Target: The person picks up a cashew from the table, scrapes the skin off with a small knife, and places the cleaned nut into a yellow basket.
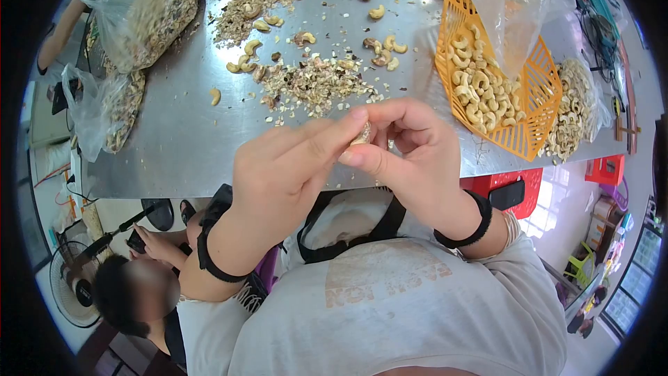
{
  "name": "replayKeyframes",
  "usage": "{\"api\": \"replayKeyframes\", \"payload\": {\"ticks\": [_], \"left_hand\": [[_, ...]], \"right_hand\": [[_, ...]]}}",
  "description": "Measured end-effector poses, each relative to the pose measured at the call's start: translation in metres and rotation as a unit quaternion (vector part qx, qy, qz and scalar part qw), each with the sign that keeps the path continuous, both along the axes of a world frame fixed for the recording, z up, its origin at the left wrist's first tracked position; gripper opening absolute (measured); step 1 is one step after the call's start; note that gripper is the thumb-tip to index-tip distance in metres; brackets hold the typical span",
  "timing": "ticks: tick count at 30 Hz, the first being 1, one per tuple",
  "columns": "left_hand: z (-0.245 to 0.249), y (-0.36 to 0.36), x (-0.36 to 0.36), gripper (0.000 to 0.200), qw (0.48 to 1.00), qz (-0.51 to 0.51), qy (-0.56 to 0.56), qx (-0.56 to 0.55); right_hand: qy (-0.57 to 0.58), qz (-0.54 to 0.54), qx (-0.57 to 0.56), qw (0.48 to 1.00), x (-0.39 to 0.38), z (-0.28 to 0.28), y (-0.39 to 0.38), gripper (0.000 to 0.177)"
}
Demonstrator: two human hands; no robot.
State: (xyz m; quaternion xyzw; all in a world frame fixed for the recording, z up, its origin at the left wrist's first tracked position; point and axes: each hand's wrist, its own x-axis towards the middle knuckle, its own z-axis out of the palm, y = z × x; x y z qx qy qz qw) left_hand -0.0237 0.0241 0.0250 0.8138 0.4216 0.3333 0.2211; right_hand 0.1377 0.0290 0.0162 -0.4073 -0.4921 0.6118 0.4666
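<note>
Between my fingertips, just over the table's near edge, is a cashew nut (362, 134), partly hidden by the fingers. My left hand (289, 167) pinches it with the fingers closed together. From the other side my right hand (410, 150) grips it between thumb and index finger. Right beyond my hands lies a heap of broken cashew bits and skin flakes (316, 83). Several whole cashews (249, 56) lie around that heap, some with brown skin on them. To the right, an orange plastic basket (546, 90) holds many pale cashews (483, 90).
Bags of nuts and scraps (156, 17) stand at the metal table's (170, 146) left. A clear plastic bag (511, 14) hangs over the basket. Beyond the basket lie more cashews (574, 108). A red stool (532, 198) carries a phone (507, 196). Another person (125, 292) sits lower left.
</note>
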Motion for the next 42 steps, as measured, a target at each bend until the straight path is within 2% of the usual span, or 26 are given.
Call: {"api": "replayKeyframes", "payload": {"ticks": [2, 3, 5, 9, 11, 12, 14, 15, 17, 19, 20, 24, 28, 30, 32, 38, 40, 42], "left_hand": [[0.001, 0.0, 0.003, 0.037, 0.993, 0.01, -0.088, -0.082], [0.003, 0.0, 0.003, 0.037, 0.993, 0.01, -0.088, -0.081], [0.005, 0.0, 0.003, 0.037, 0.972, -0.001, -0.16, -0.173], [0.004, 0.001, 0.005, 0.036, 0.976, 0.003, -0.152, -0.154], [0.004, 0.001, 0.004, 0.035, 0.993, 0.015, -0.083, -0.088], [0.004, 0.0, 0.004, 0.035, 0.993, 0.016, -0.083, -0.088], [0.004, -0.003, 0.003, 0.033, 0.972, 0.041, -0.133, -0.188], [0.006, -0.004, 0.004, 0.033, 0.972, 0.042, -0.134, -0.187], [0.01, -0.006, 0.004, 0.029, 0.917, 0.072, -0.225, -0.322], [0.01, -0.005, 0.002, 0.029, 0.901, 0.08, -0.253, -0.343], [0.01, -0.004, 0.001, 0.028, 0.885, 0.087, -0.279, -0.364], [0.005, -0.005, 0.002, 0.03, 0.893, 0.068, -0.284, -0.341], [0.005, -0.008, 0.006, 0.032, 0.927, 0.053, -0.246, -0.279], [0.005, -0.009, 0.008, 0.033, 0.936, 0.052, -0.224, -0.266], [0.0, -0.01, 0.01, 0.037, 0.956, 0.048, -0.206, -0.205], [-0.002, -0.009, 0.01, 0.043, 0.968, 0.047, -0.161, -0.187], [-0.002, -0.01, 0.011, 0.043, 0.974, 0.047, -0.135, -0.173], [-0.006, -0.01, 0.01, 0.043, 0.984, 0.05, -0.116, -0.127]], "right_hand": [[0.013, -0.005, -0.009, 1.0, 0.0, 0.0, 0.001, 0.031], [0.011, -0.007, 0.006, 1.0, 0.0, -0.002, 0.001, 0.032], [0.008, -0.01, 0.021, 1.0, 0.001, -0.004, 0.001, 0.033], [0.013, -0.004, 0.035, 0.999, 0.001, -0.007, 0.002, 0.034], [0.014, 0.0, 0.033, 0.999, 0.001, -0.007, 0.002, 0.034], [0.017, -0.001, 0.021, 1.0, 0.001, -0.006, 0.001, 0.034], [0.02, 0.0, 0.01, 1.0, 0.002, -0.004, 0.001, 0.034], [0.03, 0.018, -0.004, 0.999, 0.003, -0.003, 0.002, 0.032], [0.04, 0.036, -0.017, 0.998, 0.002, -0.003, 0.002, 0.03], [0.149, 0.039, -0.074, 0.985, 0.0, -0.005, 0.002, 0.024], [0.149, 0.039, -0.073, 0.985, 0.0, -0.004, 0.003, 0.024], [0.226, 0.073, -0.124, 0.963, 0.005, -0.009, 0.009, 0.027], [0.278, 0.095, -0.16, 0.942, 0.005, -0.014, 0.009, 0.032], [0.276, 0.089, -0.162, 0.943, 0.004, -0.013, 0.009, 0.031], [0.275, 0.084, -0.164, 0.943, 0.004, -0.012, 0.009, 0.031], [0.26, 0.061, -0.146, 0.953, 0.005, -0.01, 0.006, 0.028], [0.198, 0.052, -0.14, 0.969, 0.006, -0.009, 0.006, 0.026], [0.199, 0.05, -0.119, 0.971, 0.004, -0.011, 0.004, 0.025]]}}
